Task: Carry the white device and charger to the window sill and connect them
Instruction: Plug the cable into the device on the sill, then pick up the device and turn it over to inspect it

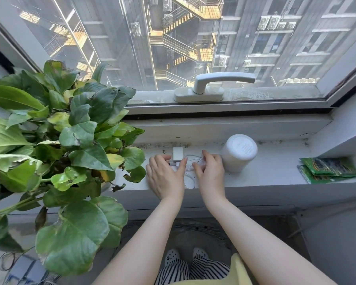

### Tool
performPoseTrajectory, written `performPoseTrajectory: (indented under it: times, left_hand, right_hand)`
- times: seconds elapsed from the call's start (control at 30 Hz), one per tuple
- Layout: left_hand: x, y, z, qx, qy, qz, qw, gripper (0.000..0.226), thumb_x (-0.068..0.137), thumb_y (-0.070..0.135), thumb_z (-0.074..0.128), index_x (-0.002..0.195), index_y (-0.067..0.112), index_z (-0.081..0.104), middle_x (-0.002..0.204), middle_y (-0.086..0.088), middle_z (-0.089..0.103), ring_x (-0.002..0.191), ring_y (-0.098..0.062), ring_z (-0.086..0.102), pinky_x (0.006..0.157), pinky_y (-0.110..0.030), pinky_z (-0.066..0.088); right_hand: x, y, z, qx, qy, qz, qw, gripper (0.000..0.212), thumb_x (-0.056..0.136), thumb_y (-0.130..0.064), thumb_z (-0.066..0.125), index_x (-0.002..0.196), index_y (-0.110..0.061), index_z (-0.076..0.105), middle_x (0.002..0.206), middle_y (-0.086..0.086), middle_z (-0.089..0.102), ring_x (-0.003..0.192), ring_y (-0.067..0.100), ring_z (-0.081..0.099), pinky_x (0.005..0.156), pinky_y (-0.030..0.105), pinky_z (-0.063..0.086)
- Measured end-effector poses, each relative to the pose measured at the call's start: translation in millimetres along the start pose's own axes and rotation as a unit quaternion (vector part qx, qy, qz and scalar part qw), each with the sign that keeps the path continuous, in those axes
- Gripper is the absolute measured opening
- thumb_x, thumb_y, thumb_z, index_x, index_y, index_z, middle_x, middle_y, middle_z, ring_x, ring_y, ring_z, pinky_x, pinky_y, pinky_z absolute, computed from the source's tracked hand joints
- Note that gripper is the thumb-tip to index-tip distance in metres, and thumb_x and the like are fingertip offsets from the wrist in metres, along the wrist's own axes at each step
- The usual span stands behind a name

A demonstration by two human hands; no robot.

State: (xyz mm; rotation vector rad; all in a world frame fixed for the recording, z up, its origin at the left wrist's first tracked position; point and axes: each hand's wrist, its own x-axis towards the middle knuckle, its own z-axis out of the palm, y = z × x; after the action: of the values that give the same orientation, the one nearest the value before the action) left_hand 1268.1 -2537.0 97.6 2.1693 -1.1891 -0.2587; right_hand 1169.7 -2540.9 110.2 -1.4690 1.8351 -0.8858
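A white cylindrical device (239, 152) stands upright on the window sill (275, 171), right of centre. A small white charger block (177, 154) lies flat on the sill to its left, with a thin white cable (190, 177) looping toward the sill's front edge. My left hand (164, 177) rests just below the charger, thumb and fingers pinching the cable plug at the block's lower end. My right hand (211, 171) lies between charger and device, fingers curled over the cable. Its fingertips hide the cable's other end.
A large leafy potted plant (60, 157) fills the left side, its leaves reaching close to my left hand. Green packets (329, 169) lie on the sill at the far right. A white window handle (214, 85) sits on the frame above.
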Motion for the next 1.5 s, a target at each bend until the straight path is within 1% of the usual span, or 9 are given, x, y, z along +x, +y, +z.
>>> performPoseTrajectory:
  times: [0.17,0.33,0.5,0.57,0.73,0.83,1.0,1.33,1.5]
  left_hand:
    - [0.2,-0.1,-6.0,0.006,-0.012,-0.004,1.0,0.049,0.078,0.062,0.055,0.1,0.018,0.057,0.1,-0.001,0.059,0.096,-0.024,0.052,0.081,-0.03,0.036]
    - [-5.1,21.3,-19.3,-0.145,-0.035,0.04,0.988,0.041,0.083,0.048,0.061,0.105,0.014,0.056,0.102,-0.001,0.054,0.097,-0.021,0.05,0.082,-0.029,0.038]
    - [-5.2,63.8,-30.7,-0.262,-0.225,0.186,0.92,0.055,0.079,0.045,0.067,0.125,0.02,0.052,0.117,0.009,0.049,0.112,-0.005,0.049,0.093,-0.017,0.04]
    - [-3.2,74.1,-26.9,-0.269,-0.301,0.198,0.893,0.059,0.079,0.039,0.069,0.131,0.021,0.048,0.125,0.009,0.049,0.118,-0.004,0.047,0.099,-0.017,0.038]
    - [-0.3,93.8,-9.2,-0.299,-0.403,0.117,0.857,0.058,0.085,0.034,0.066,0.136,0.016,0.047,0.14,0.003,0.05,0.127,-0.008,0.046,0.113,-0.031,0.035]
    - [-1.6,98.1,2.5,-0.319,-0.419,0.085,0.846,0.064,0.078,0.041,0.066,0.135,0.018,0.048,0.139,0.002,0.054,0.129,-0.01,0.049,0.113,-0.038,0.036]
    - [-2.1,90.6,11.6,-0.343,-0.451,0.077,0.82,0.073,0.07,0.04,0.074,0.136,0.019,0.049,0.133,0.001,0.06,0.126,-0.011,0.054,0.112,-0.038,0.038]
    - [-6.4,91.5,10.4,-0.355,-0.403,0.091,0.838,0.063,0.069,0.037,0.075,0.126,0.017,0.058,0.124,0.0,0.065,0.118,-0.013,0.06,0.105,-0.037,0.045]
    - [-5.6,97.6,-3.4,-0.39,-0.378,0.07,0.837,0.06,0.066,0.05,0.069,0.116,0.016,0.064,0.113,0.0,0.071,0.104,-0.011,0.066,0.086,-0.022,0.052]
  right_hand:
    - [-18.7,-7.5,-15.0,-0.016,-0.026,-0.063,0.998,0.055,0.09,-0.012,0.061,0.141,-0.007,0.042,0.127,0.005,0.047,0.065,0.007,0.051,0.077,0.013,0.037]
    - [-37.3,-29.4,-67.1,0.049,-0.006,-0.159,0.986,0.046,0.085,-0.017,0.068,0.129,-0.017,0.055,0.112,-0.007,0.053,0.074,0.01,0.057,0.068,0.007,0.042]
    - [-7.6,-8.9,-144.7,0.077,0.098,-0.16,0.979,0.042,0.084,-0.024,0.069,0.123,-0.028,0.054,0.116,-0.003,0.056,0.087,0.012,0.058,0.073,0.023,0.048]
    - [11.1,10.7,-163.5,0.073,0.068,-0.121,0.988,0.049,0.082,-0.032,0.07,0.127,-0.03,0.052,0.121,-0.005,0.057,0.101,0.007,0.057,0.082,0.027,0.047]
    - [44.8,44.9,-162.8,0.128,-0.094,-0.023,0.987,0.059,0.078,-0.045,0.065,0.131,-0.023,0.052,0.126,-0.003,0.061,0.121,0.011,0.055,0.098,0.025,0.045]
    - [53.0,54.0,-148.4,0.179,-0.138,-0.008,0.974,0.061,0.078,-0.044,0.07,0.131,-0.018,0.054,0.13,-0.001,0.061,0.119,0.009,0.057,0.103,0.031,0.045]
    - [53.4,55.8,-138.5,0.232,-0.164,-0.006,0.959,0.05,0.079,-0.033,0.066,0.126,-0.018,0.06,0.121,-0.001,0.069,0.109,0.007,0.064,0.087,0.023,0.05]
    - [52.8,51.5,-141.0,0.236,-0.172,-0.014,0.956,0.045,0.08,-0.038,0.067,0.122,-0.022,0.063,0.119,-0.002,0.07,0.111,0.011,0.064,0.091,0.028,0.049]
    - [47.5,35.6,-152.8,0.218,-0.207,-0.048,0.953,0.052,0.069,-0.047,0.071,0.118,-0.031,0.063,0.116,-0.003,0.071,0.109,0.013,0.065,0.09,0.028,0.051]
